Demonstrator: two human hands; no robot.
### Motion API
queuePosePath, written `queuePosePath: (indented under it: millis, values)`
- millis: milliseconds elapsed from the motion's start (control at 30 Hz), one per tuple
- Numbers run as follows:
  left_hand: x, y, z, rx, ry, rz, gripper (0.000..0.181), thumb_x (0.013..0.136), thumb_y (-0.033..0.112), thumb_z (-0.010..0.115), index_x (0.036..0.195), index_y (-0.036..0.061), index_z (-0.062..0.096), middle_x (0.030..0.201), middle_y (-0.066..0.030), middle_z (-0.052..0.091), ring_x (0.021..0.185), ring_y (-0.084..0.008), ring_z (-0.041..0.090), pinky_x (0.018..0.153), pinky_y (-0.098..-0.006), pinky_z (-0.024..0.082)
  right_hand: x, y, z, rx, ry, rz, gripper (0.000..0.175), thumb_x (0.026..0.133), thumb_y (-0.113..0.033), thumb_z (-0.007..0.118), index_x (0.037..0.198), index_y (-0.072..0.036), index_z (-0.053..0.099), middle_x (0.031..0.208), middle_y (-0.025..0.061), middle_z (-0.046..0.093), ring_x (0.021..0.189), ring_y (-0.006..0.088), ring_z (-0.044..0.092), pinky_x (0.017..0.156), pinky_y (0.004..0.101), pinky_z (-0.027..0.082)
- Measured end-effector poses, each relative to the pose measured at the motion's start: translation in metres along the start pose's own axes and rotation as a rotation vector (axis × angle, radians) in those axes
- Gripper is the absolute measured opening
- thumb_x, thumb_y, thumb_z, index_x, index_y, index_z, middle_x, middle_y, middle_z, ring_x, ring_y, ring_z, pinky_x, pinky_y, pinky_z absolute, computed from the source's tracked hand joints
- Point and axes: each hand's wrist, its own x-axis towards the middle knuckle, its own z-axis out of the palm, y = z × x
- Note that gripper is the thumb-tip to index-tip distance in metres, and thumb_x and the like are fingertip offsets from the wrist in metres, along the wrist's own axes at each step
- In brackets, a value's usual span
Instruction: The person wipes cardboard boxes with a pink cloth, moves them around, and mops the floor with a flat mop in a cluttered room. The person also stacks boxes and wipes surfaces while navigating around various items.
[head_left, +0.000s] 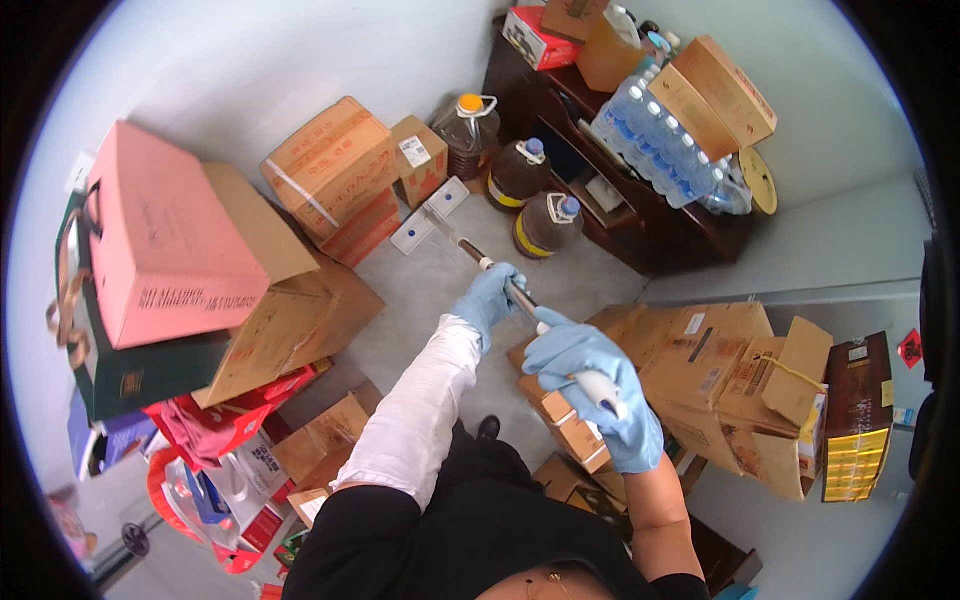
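Note:
Both my hands wear light blue rubber gloves and grip the pole of a flat mop (474, 250). My left hand (491, 298), below a white sleeve, wraps around the pole's middle. Nearer my body, my right hand (596, 382) closes around the upper end, and the white handle tip (600, 391) sticks out of its grip. The white mop head (411, 232) lies on the grey floor (420, 300) beside a small carton (420, 159). Two large jugs of dark liquid with blue caps, one at the front (549, 225), stand right of the mop head.
An orange-capped jug (468, 131) stands against a dark wooden cabinet (637, 240), which bears packed water bottles (660, 142). Stacked cartons (330, 165) line the wall. At left, a pink box (180, 255) tops other boxes; more cartons (697, 375) crowd the right.

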Motion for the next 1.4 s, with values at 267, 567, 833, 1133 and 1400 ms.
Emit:
queuePosePath:
  millis: [267, 567, 833, 1133, 1400]
  values:
    - [0.022, -0.032, 0.03, 0.282, 0.077, -0.27, 0.009, 0.101, 0.023, 0.056, 0.097, 0.0149, 0.058, 0.082, 0.0002, 0.067, 0.072, -0.0145, 0.065, 0.057, -0.0358, 0.052, -0.046, 0.025, -0.006, -0.023, 0.36, 0.065, 0.005, 0.089, -0.003, 0.066, 0.086, -0.005, 0.07, 0.093, 0.011, 0.075, 0.094, 0.0275, 0.073, 0.123, 0.0648, 0.038]
    - [-0.022, -0.077, 0.048, 0.439, 0.075, -0.398, 0.009, 0.102, 0.024, 0.055, 0.1, 0.0157, 0.058, 0.083, 0.0003, 0.067, 0.066, -0.0132, 0.061, 0.063, -0.0363, 0.052, -0.107, 0.009, 0.015, -0.085, 0.476, 0.115, 0.012, 0.086, 0.006, 0.068, 0.084, -0.006, 0.067, 0.089, 0.0124, 0.075, 0.096, 0.0289, 0.074, 0.122, 0.0646, 0.038]
    - [-0.077, -0.157, 0.064, 0.527, 0.109, -0.459, 0.013, 0.103, 0.026, 0.053, 0.105, 0.0145, 0.059, 0.084, -0.0006, 0.068, 0.067, -0.013, 0.064, 0.069, -0.0369, 0.058, -0.181, -0.042, 0.036, -0.105, 0.609, 0.208, 0.012, 0.087, 0.005, 0.072, 0.084, -0.005, 0.066, 0.089, 0.0141, 0.076, 0.096, 0.0301, 0.075, 0.12, 0.0636, 0.04]
    - [-0.145, -0.247, 0.078, 0.498, -0.101, -0.564, 0.016, 0.107, 0.026, 0.049, 0.109, 0.0133, 0.06, 0.085, -0.0004, 0.068, 0.077, -0.0135, 0.07, 0.07, -0.0359, 0.063, -0.255, -0.101, 0.045, -0.158, 0.74, 0.199, 0.019, 0.08, 0.013, 0.075, 0.077, -0.003, 0.066, 0.079, 0.015, 0.075, 0.082, 0.029, 0.075, 0.114, 0.0617, 0.048]
    - [-0.177, -0.224, 0.109, 0.34, -0.014, -0.371, 0.018, 0.102, 0.028, 0.065, 0.097, 0.0107, 0.065, 0.083, -0.0044, 0.068, 0.069, -0.0155, 0.068, 0.064, -0.033, 0.061, -0.254, -0.111, -0.002, -0.137, 0.576, 0.024, 0.027, 0.086, -0.013, 0.08, 0.065, -0.006, 0.066, 0.071, 0.0133, 0.076, 0.069, 0.0278, 0.076, 0.103, 0.0549, 0.055]
